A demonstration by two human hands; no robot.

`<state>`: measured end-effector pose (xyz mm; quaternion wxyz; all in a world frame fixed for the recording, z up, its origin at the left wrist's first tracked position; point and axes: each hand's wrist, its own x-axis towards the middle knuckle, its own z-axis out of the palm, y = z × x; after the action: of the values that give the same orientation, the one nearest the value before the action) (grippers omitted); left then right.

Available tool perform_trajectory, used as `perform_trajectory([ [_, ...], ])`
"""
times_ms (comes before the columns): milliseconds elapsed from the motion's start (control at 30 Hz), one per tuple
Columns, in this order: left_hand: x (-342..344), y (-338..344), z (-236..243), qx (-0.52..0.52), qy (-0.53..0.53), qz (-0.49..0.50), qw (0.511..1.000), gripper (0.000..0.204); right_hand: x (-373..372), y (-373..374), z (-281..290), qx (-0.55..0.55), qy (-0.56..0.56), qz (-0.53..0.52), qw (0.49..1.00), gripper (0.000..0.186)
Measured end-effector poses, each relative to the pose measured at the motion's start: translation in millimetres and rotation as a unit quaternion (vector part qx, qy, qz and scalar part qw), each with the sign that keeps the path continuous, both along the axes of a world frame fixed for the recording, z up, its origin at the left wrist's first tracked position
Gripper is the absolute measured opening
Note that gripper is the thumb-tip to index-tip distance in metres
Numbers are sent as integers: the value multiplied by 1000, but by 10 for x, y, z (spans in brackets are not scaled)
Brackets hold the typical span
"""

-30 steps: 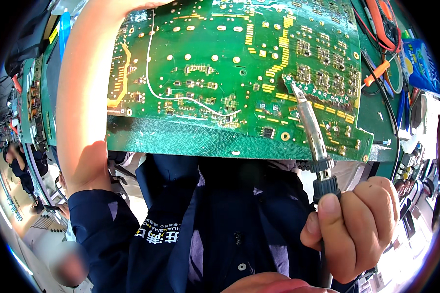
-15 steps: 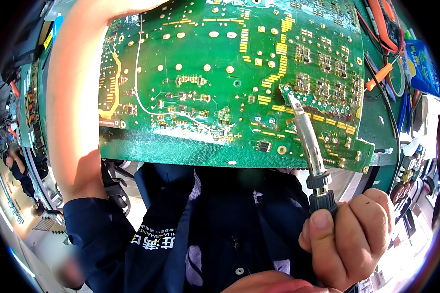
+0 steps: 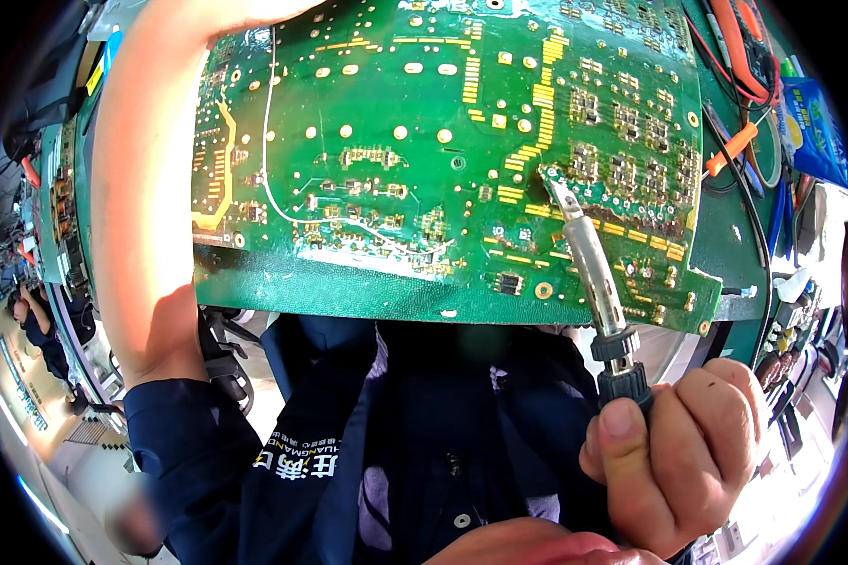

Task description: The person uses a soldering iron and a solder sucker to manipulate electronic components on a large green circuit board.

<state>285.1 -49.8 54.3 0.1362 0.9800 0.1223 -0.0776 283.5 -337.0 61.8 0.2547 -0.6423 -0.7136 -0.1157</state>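
Observation:
A large green circuit board (image 3: pixel 386 104) lies on the bench, covered with gold pads, solder joints and small dark components. My right hand (image 3: pixel 678 452) is closed round the dark handle of a soldering iron (image 3: pixel 594 264), which slants up and left. Its tip sits at a row of small round joints beside a browned patch (image 3: pixel 631 202) on the right part of the board; whether it touches cannot be made out. My left forearm runs up along the board's left side, and my left hand (image 3: pixel 254 11) is at the top edge, its fingers hidden. A white wire (image 3: pixel 269 141) curves across the board.
The green bench mat (image 3: pixel 386 287) shows along the board's near edge. To the right are an orange meter (image 3: pixel 740 47), an orange-handled tool (image 3: pixel 733 148), cables and a blue packet (image 3: pixel 815 132). A person (image 3: pixel 36 325) is far off at the left.
Almost nothing differs. My right hand and the soldering iron's handle have shifted very slightly to the right, while the tip stays at about the same spot on the board.

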Motion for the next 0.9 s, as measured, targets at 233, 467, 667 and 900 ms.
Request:
perform_trajectory([
  [233,-80,-86,149,-16,31,-14,999,42,38,-95,143,-21,-24,47,998,11],
  [467,-117,-49,84,5,16,-20,1000,45,172,-229,274,-110,58,-32,992,31],
  [667,-113,-24,8,28,-6,-43,999,45,296,-213,-14,47,137,-94,985,31],
  [900,-82,-16,35,-31,-4,-62,998,41,549,-386,-120,51,527,-115,841,36],
])
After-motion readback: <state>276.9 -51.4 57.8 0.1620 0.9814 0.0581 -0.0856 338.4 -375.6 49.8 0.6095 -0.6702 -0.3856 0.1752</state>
